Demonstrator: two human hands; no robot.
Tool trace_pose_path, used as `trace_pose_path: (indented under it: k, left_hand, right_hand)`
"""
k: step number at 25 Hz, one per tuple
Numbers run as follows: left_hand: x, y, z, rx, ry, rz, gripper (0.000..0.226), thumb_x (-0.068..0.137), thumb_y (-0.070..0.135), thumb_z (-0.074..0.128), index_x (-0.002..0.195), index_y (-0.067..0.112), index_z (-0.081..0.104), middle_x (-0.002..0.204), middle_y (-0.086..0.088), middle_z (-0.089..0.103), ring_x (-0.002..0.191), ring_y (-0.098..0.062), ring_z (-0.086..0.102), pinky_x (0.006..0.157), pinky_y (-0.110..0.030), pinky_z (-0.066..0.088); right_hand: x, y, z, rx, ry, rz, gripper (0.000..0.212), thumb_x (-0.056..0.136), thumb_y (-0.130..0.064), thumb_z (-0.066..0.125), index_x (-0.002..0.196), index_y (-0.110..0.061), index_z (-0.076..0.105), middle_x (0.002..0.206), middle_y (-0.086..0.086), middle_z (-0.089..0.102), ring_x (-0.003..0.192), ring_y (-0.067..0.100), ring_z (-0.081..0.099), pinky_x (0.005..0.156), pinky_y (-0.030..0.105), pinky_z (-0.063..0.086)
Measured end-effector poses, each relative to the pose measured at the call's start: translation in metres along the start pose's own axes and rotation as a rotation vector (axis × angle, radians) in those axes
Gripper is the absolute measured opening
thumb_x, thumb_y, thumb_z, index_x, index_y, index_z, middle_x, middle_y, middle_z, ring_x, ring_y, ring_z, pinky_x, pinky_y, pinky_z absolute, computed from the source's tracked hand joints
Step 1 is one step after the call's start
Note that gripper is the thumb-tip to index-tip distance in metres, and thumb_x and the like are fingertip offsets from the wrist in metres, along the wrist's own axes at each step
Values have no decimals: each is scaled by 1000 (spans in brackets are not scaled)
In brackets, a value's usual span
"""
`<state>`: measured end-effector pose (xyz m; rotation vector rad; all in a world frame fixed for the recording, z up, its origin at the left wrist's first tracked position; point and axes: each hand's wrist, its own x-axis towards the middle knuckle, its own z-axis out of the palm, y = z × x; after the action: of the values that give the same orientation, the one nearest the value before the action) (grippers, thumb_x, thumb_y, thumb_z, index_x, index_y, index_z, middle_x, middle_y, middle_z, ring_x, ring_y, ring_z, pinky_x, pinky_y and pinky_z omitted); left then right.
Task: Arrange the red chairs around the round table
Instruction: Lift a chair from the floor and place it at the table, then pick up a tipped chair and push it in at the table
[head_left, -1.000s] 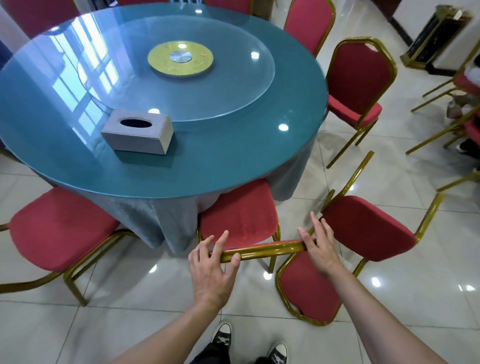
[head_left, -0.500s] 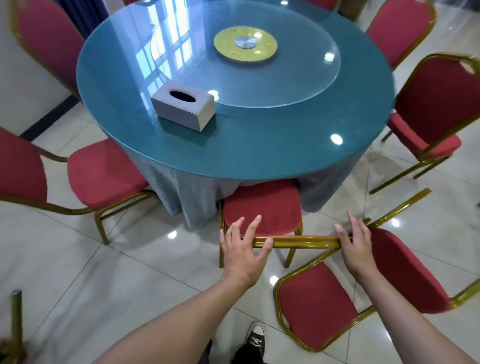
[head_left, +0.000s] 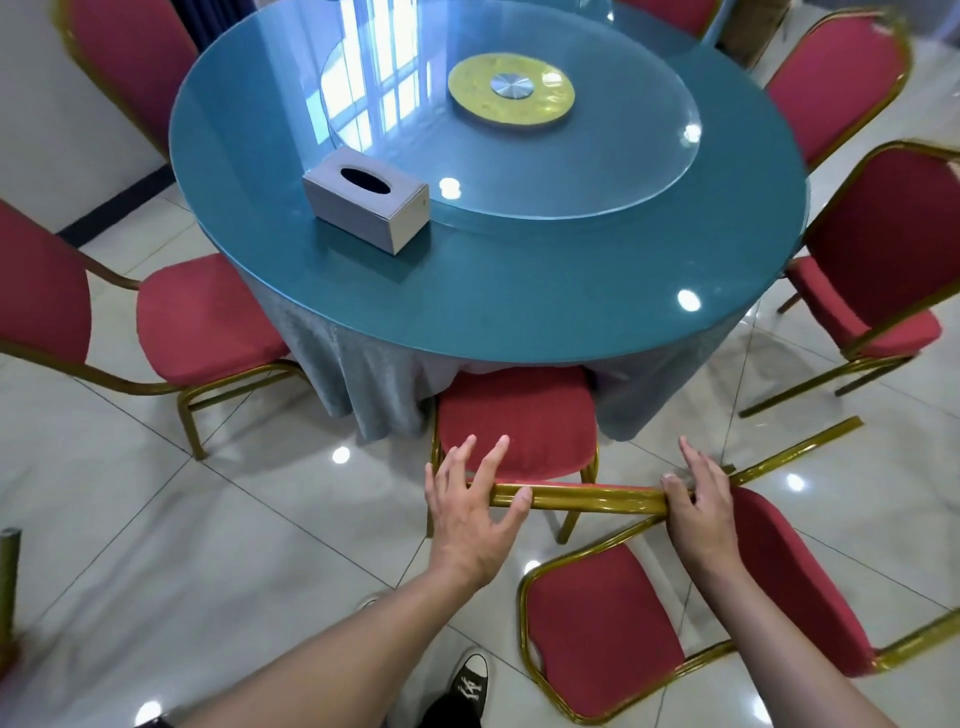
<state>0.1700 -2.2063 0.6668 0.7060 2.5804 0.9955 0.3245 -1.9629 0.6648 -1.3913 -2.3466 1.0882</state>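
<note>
A round table (head_left: 519, 332) with a teal glass top and grey cloth stands ahead. Directly in front of me a red chair (head_left: 519, 415) with a gold frame faces the table, the front of its seat under the cloth. My left hand (head_left: 470, 504) lies on the left end of its gold back rail (head_left: 587, 499), fingers spread and thumb along the rail. My right hand (head_left: 698, 504) holds the rail's right end. Another red chair (head_left: 597, 634) lies tipped over on the floor at my lower right, its seat under my right forearm.
More red chairs ring the table: one at the left (head_left: 202, 322), one at the right (head_left: 883, 244), others at the far left (head_left: 130, 67) and far right (head_left: 831, 83). A grey tissue box (head_left: 369, 208) and a glass turntable (head_left: 519, 156) sit on the table. The floor is glossy tile.
The chair under my hands has swung round to face the table squarely. My view has shifted, so the table now sits straight ahead. Both hands stay on the rail.
</note>
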Motion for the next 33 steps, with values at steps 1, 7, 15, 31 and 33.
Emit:
trace_pose_path:
  k: [1,7,15,31,33]
  left_hand:
    - [-1,0,1,0,-3,-5,67,86,82,20,148,57,21,159,9,19,150,-13,10,123,-48,-5]
    - [-3,0,-4,14,-55,-22,69,84,85,17,148,59,17,159,9,21,150,-14,11,124,-49,-1]
    - [-8,12,-21,214,-210,-101,72,85,83,9,151,56,-2,166,1,10,153,-22,-2,122,-55,2]
    - [-21,-54,-199,258,83,-200,66,89,71,-4,152,53,5,166,2,16,153,-20,1,123,-49,0]
    - [-24,-69,-221,246,121,-243,65,90,68,-2,153,51,8,165,1,19,153,-21,3,123,-50,3]
  right_hand:
    - [1,0,-1,-4,-3,-2,71,86,-66,37,153,-45,37,162,5,30,149,23,26,117,53,28]
    - [-2,-1,-2,-1,-12,-12,73,85,-68,36,153,-43,39,161,5,32,149,24,28,117,54,30]
    - [-7,-10,-11,-72,-62,-45,79,90,-74,30,156,-33,36,156,10,40,144,28,36,114,53,34]
    - [-38,-216,69,-21,-255,-566,64,100,-59,36,158,-32,34,158,3,40,149,17,31,123,45,25]
    - [-42,-244,87,7,-290,-612,66,98,-61,36,157,-33,34,157,1,41,148,14,31,122,38,24]
